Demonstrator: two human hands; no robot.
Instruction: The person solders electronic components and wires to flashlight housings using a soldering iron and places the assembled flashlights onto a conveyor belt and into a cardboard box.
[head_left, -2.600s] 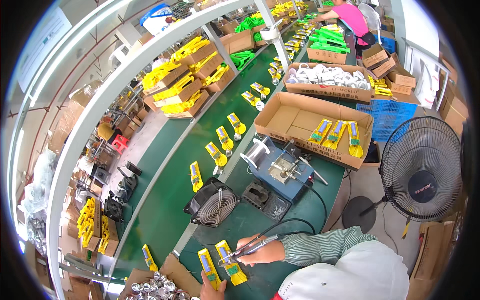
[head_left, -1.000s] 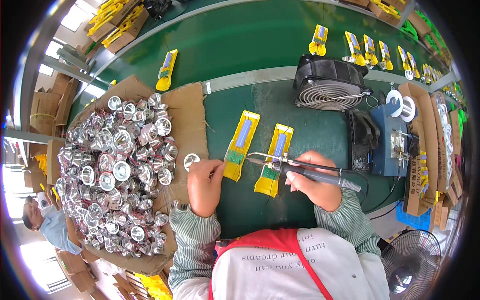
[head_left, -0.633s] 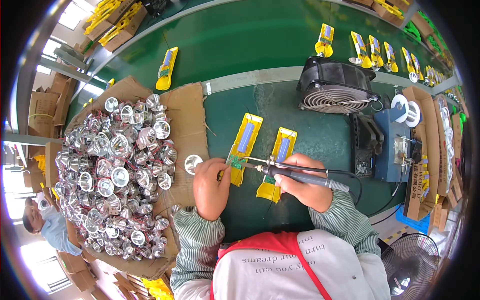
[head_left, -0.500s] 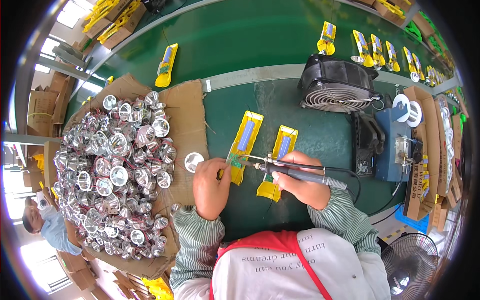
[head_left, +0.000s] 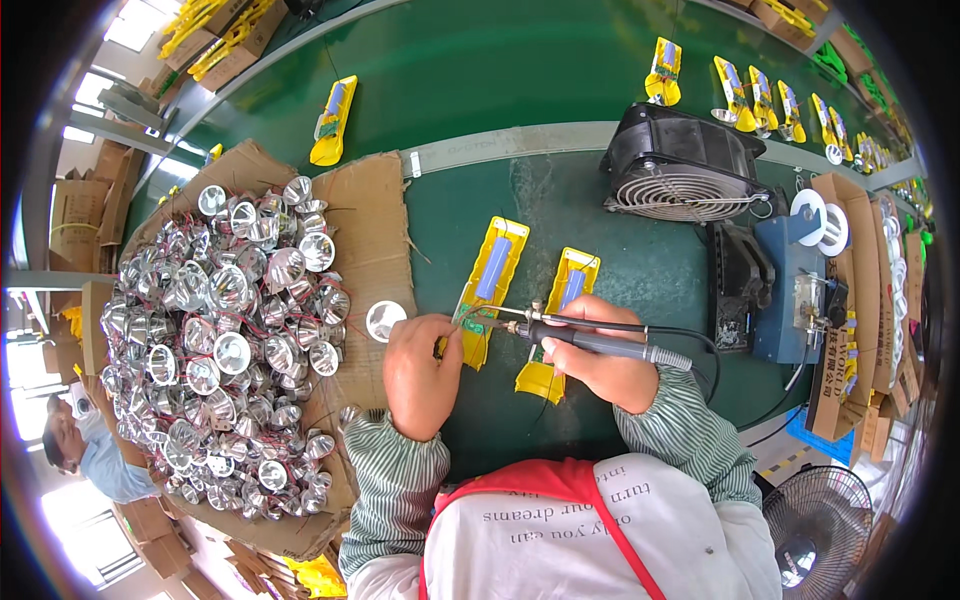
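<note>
My right hand [head_left: 612,365] is wrapped round a grey and black soldering iron [head_left: 600,342]. The iron has a thin metal tube beside its tip, and the tip meets a small green circuit board [head_left: 477,322] in a yellow plastic housing [head_left: 507,243] with a blue-purple cylindrical cell [head_left: 494,268]. At the board's left edge, the fingers of my left hand [head_left: 420,375] are pinched together; what is between them is hidden. A shiny reflector cup [head_left: 385,320] lies just left of that hand. A second yellow housing [head_left: 540,380] sits partly beneath my right hand and the iron.
Many reflector cups with wires [head_left: 225,350] are heaped on cardboard [head_left: 370,220] at left. A black fan [head_left: 685,165], a blue solder feeder [head_left: 785,290] and a solder spool [head_left: 832,230] stand at right. More yellow housings [head_left: 735,95] lie along the far green surface.
The soldering iron and my right hand have shifted very slightly left, with the tip still at the board. My left hand keeps its pinch. The whole view has shifted a little.
</note>
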